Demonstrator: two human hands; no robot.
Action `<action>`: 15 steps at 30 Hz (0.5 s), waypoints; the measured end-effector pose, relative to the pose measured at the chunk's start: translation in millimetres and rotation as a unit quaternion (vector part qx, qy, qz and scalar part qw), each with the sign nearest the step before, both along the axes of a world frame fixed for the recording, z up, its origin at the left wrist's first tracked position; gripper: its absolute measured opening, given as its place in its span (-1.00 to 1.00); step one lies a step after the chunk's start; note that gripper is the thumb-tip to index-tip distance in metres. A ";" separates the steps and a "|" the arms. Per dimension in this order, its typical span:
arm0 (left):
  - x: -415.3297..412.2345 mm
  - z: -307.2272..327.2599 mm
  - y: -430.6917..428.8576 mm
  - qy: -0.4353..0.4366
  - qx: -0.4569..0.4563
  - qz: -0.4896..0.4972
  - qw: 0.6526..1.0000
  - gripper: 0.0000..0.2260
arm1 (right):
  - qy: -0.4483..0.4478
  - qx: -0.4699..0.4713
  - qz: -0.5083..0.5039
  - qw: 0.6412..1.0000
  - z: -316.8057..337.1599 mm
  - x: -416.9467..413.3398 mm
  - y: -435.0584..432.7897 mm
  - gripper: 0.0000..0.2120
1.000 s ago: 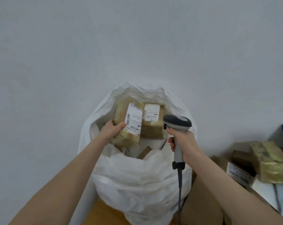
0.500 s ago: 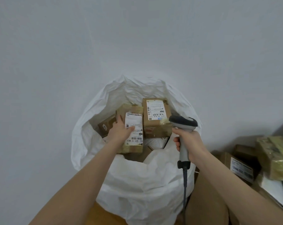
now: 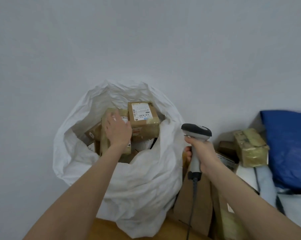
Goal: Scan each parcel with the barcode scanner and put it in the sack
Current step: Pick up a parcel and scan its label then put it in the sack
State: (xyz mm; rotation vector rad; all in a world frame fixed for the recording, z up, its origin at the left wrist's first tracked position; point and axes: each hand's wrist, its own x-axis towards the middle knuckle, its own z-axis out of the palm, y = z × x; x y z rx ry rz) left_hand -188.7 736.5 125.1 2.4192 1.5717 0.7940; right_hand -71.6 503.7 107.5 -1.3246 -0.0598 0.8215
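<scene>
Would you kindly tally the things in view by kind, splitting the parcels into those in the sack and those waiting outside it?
White sack: 1
Barcode scanner: 1
Parcels in the sack: 3 (labelled parcel, tall parcel, small box)
Parcels outside it: 3 (taped parcel, brown box, labelled box)
Blue bag: 1
Total: 9, counting only what shows

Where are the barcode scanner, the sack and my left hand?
barcode scanner (image 3: 196,131): head view, dark top of its head.
sack (image 3: 142,184): head view, front wall.
left hand (image 3: 118,132): head view, back of the hand.
</scene>
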 end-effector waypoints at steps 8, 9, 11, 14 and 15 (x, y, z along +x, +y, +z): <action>130.2 -23.3 -145.5 -0.009 -0.083 -0.262 0.961 -0.49 | 0.027 0.017 -0.118 0.993 -19.6 46.3 -99.6 -0.89; 145.2 -31.7 -162.5 -0.001 -0.129 -0.282 0.951 -0.47 | 0.033 0.018 -0.139 0.990 -23.3 54.7 -112.8 -0.89; 174.4 -49.6 -191.3 0.019 -0.215 -0.304 0.928 -0.37 | 0.041 0.013 -0.188 0.981 -30.7 73.3 -135.9 -0.90; 216.8 -72.3 -225.5 0.047 -0.263 -0.311 0.912 -0.18 | 0.050 -0.009 -0.263 0.964 -42.3 100.7 -161.4 -0.87; 231.8 -77.1 -235.9 0.057 -0.264 -0.314 0.910 -0.12 | 0.055 -0.012 -0.281 0.958 -46.9 107.5 -167.1 -0.86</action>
